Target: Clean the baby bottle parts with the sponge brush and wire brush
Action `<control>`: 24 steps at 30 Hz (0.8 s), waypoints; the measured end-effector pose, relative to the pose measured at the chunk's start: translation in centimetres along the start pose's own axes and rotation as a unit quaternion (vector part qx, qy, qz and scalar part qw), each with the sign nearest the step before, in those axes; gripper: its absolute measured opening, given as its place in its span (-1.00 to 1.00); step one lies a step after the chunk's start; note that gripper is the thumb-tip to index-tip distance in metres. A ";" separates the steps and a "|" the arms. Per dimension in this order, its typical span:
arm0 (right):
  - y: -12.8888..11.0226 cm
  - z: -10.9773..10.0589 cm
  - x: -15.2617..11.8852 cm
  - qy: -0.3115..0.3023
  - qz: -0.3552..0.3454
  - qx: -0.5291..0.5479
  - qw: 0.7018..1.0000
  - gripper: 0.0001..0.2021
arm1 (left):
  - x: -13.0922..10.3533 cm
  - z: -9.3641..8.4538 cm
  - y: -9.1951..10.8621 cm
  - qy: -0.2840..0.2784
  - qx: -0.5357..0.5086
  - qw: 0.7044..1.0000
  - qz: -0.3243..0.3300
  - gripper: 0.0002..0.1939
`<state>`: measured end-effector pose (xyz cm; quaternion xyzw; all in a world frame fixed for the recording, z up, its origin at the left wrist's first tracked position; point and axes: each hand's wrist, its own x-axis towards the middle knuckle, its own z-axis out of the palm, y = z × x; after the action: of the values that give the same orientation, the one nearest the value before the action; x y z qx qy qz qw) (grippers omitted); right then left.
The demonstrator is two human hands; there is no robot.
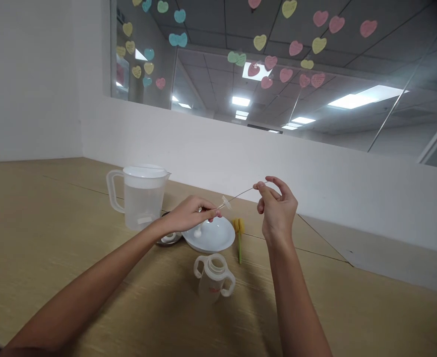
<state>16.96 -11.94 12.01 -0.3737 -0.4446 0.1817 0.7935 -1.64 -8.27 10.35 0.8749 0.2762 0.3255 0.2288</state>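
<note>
My left hand (194, 212) is closed in a pinch on a clear drinking straw (225, 202) with a small translucent fitting near its upper end. A white knob (198, 232) hangs below that hand, over the bowl; it looks like the straw's other end. Between thumb and fingers, my right hand (278, 206) pinches a thin wire-like straw brush (242, 193). Its thin shaft slopes down to the left and reaches the straw's fitting; whether bristles are inside I cannot tell. Below stands a translucent two-handled sippy cup (210, 285), upright and lidless.
Behind the hands is a white bowl (221, 243). A yellow-headed brush (239, 238) with a green handle lies to its right. At left stand a lidded plastic pitcher (144, 198) and a dark round dish (169, 240) holding a white ring. A wall and window close off the table's back.
</note>
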 end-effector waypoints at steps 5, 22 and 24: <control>0.8 -0.1 0.3 -0.019 0.017 -0.015 1.000 -0.64 | 0.1 0.0 -0.2 -0.014 -0.018 1.000 -0.014 -0.62; 1.8 0.6 -0.1 -0.080 0.057 -0.029 0.995 -0.66 | 0.2 0.4 -0.6 -0.057 -0.073 0.995 -0.029 -0.63; 1.8 0.8 -0.2 -0.091 0.060 -0.034 0.993 -0.66 | 0.3 0.5 -0.6 -0.055 -0.069 0.996 -0.026 -0.63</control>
<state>16.29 -10.53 10.77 -0.4081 -0.4979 0.2467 0.7244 -1.32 -7.76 9.77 0.8659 0.2631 0.2892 0.3120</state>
